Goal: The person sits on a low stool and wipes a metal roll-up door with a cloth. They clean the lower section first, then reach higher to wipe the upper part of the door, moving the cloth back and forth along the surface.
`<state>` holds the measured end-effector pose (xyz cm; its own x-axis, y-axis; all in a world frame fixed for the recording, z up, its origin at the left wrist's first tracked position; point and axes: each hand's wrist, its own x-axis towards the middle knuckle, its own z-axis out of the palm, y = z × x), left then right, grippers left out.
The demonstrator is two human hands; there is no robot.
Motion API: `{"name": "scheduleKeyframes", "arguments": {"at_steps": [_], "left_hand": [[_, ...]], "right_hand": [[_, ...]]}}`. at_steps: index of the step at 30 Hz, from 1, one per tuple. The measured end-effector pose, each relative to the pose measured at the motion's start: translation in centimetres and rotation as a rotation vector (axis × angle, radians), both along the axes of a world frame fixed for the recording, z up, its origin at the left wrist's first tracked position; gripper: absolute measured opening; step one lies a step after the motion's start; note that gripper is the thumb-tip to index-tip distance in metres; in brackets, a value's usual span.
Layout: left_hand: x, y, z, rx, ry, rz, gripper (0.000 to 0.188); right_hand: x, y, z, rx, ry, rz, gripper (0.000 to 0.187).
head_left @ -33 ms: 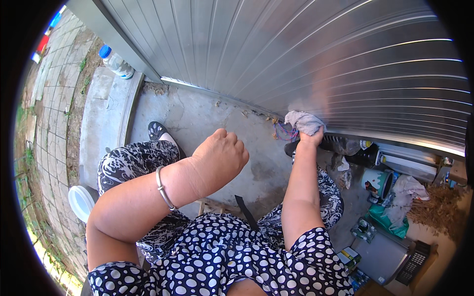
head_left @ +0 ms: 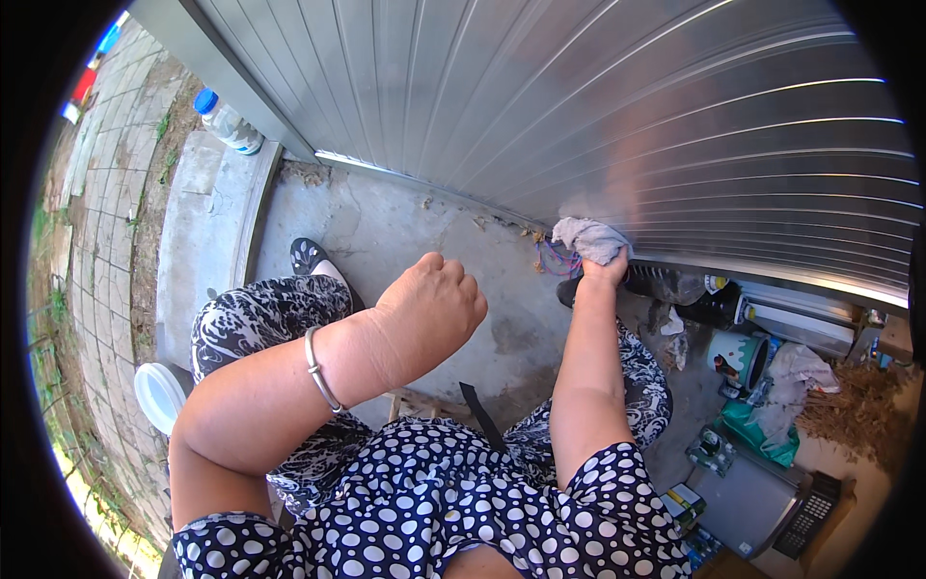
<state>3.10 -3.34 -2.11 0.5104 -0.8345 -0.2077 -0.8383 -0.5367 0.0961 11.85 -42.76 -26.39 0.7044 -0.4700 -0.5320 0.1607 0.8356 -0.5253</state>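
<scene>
A crumpled grey cloth [head_left: 590, 237] is pressed against the lower part of a ribbed metal door panel [head_left: 463, 106]. My right hand [head_left: 608, 268] grips it near the panel's bottom edge, with that arm stretched forward. In front of my body, my left hand [head_left: 434, 304] hovers in a loose fist over the concrete floor [head_left: 386, 217]. Its knuckles face up, nothing sticks out of it, and a silver bangle [head_left: 319, 369] circles the forearm behind it. The fingers of my right hand are partly covered by the cloth.
A blue-capped bottle [head_left: 228, 121] stands on the stone ledge [head_left: 204, 232] at the left. Near my left elbow is a white tub [head_left: 160, 396]. To the right are a paint can [head_left: 737, 359], a green bag [head_left: 757, 432], a dry brush broom [head_left: 854, 410] and a black keypad device [head_left: 808, 513].
My right hand has shifted slightly left along the panel with the cloth. The left hand stays in place.
</scene>
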Motion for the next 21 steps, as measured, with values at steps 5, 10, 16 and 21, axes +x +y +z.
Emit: {"name": "scheduleKeyframes", "arguments": {"at_steps": [5, 10, 16, 21], "left_hand": [[0.0, 0.2, 0.0, -0.032, 0.013, 0.017, 0.017], [-0.1, 0.6, -0.3, -0.011, 0.004, 0.039, 0.016], [0.5, 0.5, -0.4, 0.027, 0.023, 0.024, 0.021], [0.4, 1.2, -0.8, 0.042, 0.044, 0.085, 0.021]], "right_hand": [[0.0, 0.8, 0.2, 0.041, 0.011, -0.001, 0.042], [-1.4, 5.1, 14.1, -0.384, -0.114, -0.076, 0.045], [-2.1, 7.4, 35.8, -1.018, -0.322, -0.268, 0.048], [-0.2, 7.8, 43.7, -1.361, -0.553, -0.380, 0.047]]}}
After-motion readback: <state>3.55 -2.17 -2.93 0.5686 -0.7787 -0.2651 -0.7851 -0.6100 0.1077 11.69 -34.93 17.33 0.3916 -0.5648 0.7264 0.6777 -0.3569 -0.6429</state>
